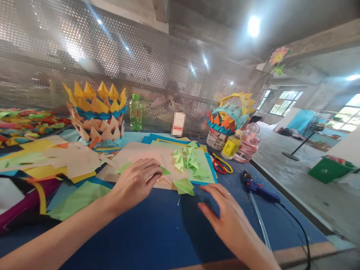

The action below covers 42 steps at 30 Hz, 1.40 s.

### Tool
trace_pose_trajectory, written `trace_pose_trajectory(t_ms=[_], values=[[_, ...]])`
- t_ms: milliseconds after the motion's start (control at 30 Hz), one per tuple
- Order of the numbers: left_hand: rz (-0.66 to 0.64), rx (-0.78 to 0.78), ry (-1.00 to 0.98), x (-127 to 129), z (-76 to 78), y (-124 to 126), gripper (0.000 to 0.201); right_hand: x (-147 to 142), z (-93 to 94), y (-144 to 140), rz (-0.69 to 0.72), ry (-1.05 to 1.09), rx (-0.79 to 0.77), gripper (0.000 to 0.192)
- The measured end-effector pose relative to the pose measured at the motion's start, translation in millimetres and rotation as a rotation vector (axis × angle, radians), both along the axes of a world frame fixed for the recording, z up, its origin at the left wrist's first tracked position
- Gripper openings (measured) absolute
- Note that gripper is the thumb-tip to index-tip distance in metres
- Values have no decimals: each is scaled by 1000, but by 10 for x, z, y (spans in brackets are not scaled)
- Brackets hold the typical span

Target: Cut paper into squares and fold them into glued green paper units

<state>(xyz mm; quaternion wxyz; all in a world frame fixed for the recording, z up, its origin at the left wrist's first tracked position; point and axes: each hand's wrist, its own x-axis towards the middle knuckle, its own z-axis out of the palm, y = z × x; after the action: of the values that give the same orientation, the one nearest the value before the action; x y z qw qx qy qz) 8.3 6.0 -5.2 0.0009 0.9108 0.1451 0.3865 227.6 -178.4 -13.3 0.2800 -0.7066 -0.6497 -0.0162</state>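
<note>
My left hand [140, 174] is over the stacked peach paper sheets [135, 150], its fingers curled and pressed together. A light green paper piece [165, 171] pokes out at its fingertips; the hand hides the rest of it. To the right, my right hand [225, 206] hovers above the blue tabletop with thumb and fingers apart, holding nothing. Between the hands, at the sheets' front edge, lies a folded green paper piece [184, 186]. Behind it several folded green paper pieces [191, 159] form a loose heap on the sheets.
A folded-paper basket [98, 116] and a green bottle [136, 112] stand at the back. On the right are scissors [221, 165], a yellow-labelled bottle [232, 145], a smaller basket [219, 133] and a corded glue gun [260, 189]. Coloured paper [81, 198] covers the left side.
</note>
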Motion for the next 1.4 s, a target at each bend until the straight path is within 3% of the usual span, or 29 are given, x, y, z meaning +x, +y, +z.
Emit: trace_pose_trajectory(t_ms=[100, 233, 400, 567, 733, 1400], values=[[-7, -44, 13, -6, -17, -6, 17, -300, -89, 247, -52, 30, -42, 52], [-32, -181, 73, -1, -28, -34, 15, -342, -103, 447, -46, -12, -96, 65], [-78, -366, 115, 9, -33, -69, 14, -340, -84, 531, -14, -7, -131, 46], [-84, -488, 147, 4, -47, -71, 12, -271, -27, 509, -1, 283, 8, 29], [-119, -552, 178, 14, -34, -99, 12, -270, 2, 433, 145, 466, 68, 26], [-15, -758, 269, 27, 23, -166, 5, -324, -58, 419, 148, 359, 91, 20]])
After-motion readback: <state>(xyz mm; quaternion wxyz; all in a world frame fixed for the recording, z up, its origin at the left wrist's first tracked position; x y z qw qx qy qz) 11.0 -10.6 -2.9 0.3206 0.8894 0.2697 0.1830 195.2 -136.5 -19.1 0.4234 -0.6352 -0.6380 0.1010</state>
